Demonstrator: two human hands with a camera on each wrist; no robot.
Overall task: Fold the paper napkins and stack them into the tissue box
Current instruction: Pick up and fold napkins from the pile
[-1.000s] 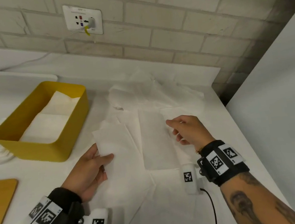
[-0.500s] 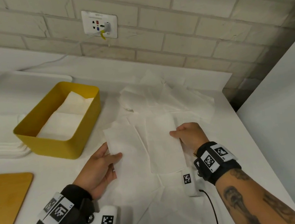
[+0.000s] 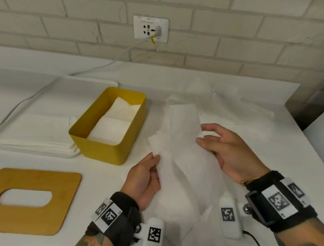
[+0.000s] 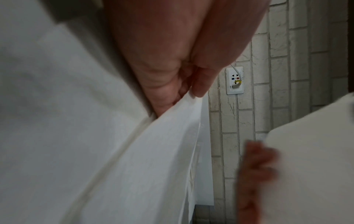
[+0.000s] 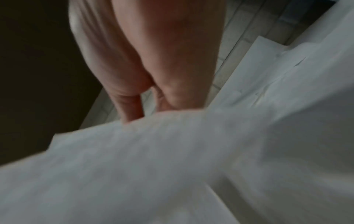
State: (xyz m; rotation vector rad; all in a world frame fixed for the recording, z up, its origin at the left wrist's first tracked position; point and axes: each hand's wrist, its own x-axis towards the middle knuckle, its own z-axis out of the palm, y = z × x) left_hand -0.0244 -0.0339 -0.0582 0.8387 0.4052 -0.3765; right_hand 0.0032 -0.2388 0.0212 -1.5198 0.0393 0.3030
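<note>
Head view: left hand (image 3: 143, 181) fingers pinch one napkin (image 3: 185, 140); right hand (image 3: 228, 155) fingers loose, apart; one tissue box (image 3: 107, 150).

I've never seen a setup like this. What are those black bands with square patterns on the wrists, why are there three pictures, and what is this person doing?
No machine here: a person works with bare hands. The black bands carry small cameras. The wide picture comes from a camera on the head; the two close, blurry ones look along each hand from the wrists.

On the white table stand a yellow tissue box with folded napkins inside, its wooden lid with an oval slot lying apart, a white tray and a heap of loose napkins.

The left hand pinches the edge of a napkin raised off the table. The right hand touches its other side with loose fingers; whether it grips is unclear.
</note>
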